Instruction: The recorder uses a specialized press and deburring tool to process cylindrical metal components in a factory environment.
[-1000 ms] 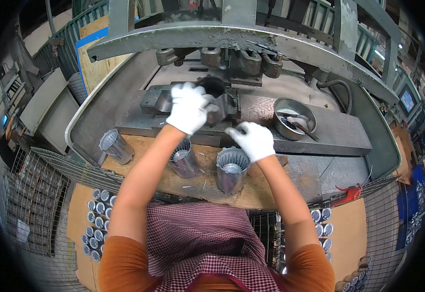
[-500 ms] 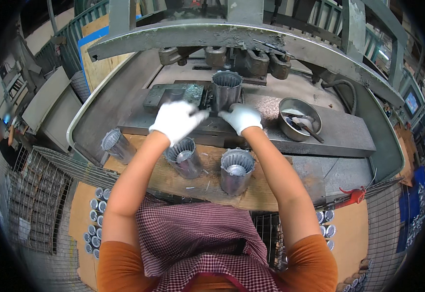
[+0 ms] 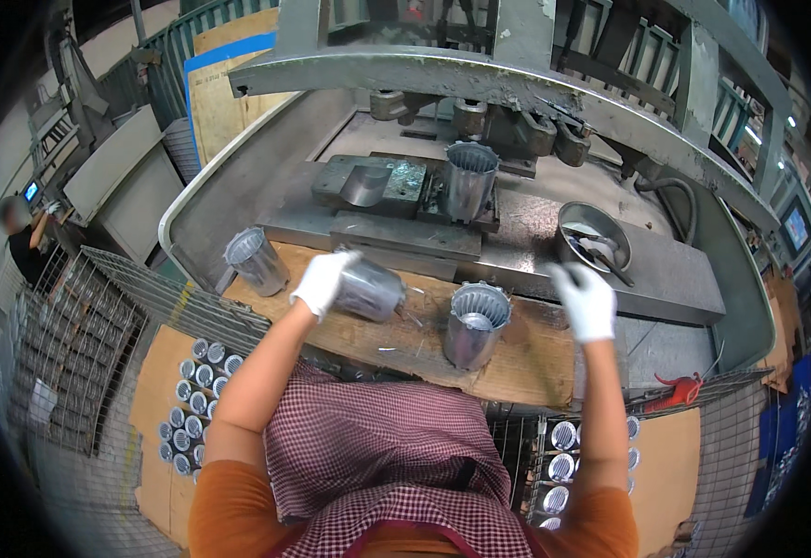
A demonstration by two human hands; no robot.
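My left hand [image 3: 324, 282], in a white glove, is closed round the upper end of a metal cylinder [image 3: 373, 291]. That cylinder is tipped on its side, its base turned right, with thin shavings beside it. My right hand [image 3: 586, 299], also gloved, is in front of the metal bowl [image 3: 574, 249], fingers apart and nothing visible in them. Between the hands, a ribbed metal cylinder [image 3: 476, 327] stands upright on the wooden board [image 3: 396, 350]. Another cylinder [image 3: 257, 262] is on the board's left end. A further one [image 3: 471, 182] stands in the machine's fixture.
The bowl holds dark-handled tools and something white. A metal block [image 3: 368, 183] lies left of the fixture, under the heavy machine frame [image 3: 480, 74]. Round parts fill cardboard-lined racks [image 3: 203, 377] below. A red-handled tool [image 3: 677, 392] hangs at right. Another person [image 3: 29, 244] works far left.
Both hands have left the cylinder in the fixture. My left hand has come back to the middle cylinder, which is now tipped over. My right hand has swung right toward the bowl.
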